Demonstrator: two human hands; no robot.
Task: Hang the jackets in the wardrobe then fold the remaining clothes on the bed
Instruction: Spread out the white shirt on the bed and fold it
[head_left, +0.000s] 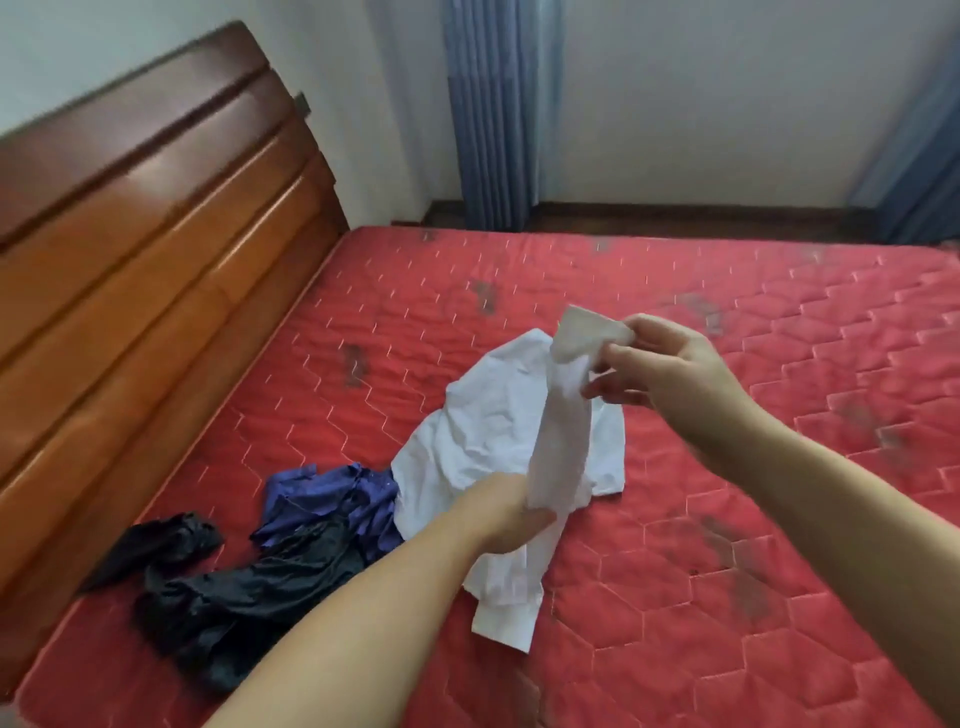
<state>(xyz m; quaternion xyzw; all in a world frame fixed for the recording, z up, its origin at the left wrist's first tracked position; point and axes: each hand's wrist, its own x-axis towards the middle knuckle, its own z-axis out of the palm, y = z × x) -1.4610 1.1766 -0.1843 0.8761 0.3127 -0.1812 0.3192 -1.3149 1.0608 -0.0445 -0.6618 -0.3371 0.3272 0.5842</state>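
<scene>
Red mattress (727, 364): both hands (bare) grip white shirt (498, 415) sleeve.

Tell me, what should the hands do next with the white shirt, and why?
Probably lay the raised sleeve flat across the white shirt. The right hand pinches its cuff up high, the left hand holds it lower down, and the shirt lies crumpled on the red mattress, not folded.
</scene>
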